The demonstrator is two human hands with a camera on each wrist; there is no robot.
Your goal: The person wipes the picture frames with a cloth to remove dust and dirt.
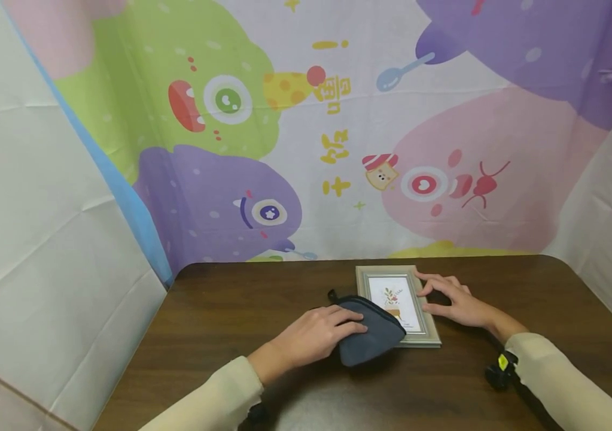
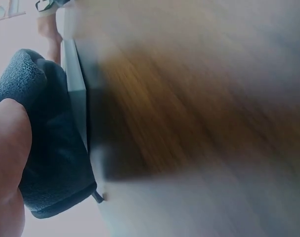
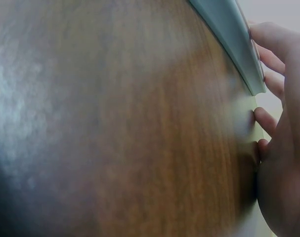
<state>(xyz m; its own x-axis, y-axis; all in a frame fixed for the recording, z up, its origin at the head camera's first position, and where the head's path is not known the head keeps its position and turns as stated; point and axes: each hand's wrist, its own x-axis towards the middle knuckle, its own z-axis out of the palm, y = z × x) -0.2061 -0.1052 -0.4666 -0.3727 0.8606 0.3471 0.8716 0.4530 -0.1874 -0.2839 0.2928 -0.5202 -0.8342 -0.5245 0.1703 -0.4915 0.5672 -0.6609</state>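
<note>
A framed picture [image 1: 432, 326] with a light wood-coloured border and a small plant print lies flat on the brown table. My left hand [image 1: 311, 332] grips a folded dark blue-grey cloth [image 1: 367, 344] over the frame's lower left part, hiding that corner. Fuzzy towelling and a small loop show on the cloth [image 2: 56, 163] in the left wrist view. At the frame's right side, my right hand [image 1: 459, 302] touches the edge with its thumb and bent, relaxed fingers. The right wrist view shows the fingertips along the frame's side [image 3: 234, 44].
The dark wooden table [image 1: 241, 293] extends around the frame. Behind it hangs a curtain [image 1: 359, 227] with cartoon monsters, and pale sheets [image 1: 58, 239] hang at both sides. A dark strap device [image 1: 499, 371] sits at the right wrist.
</note>
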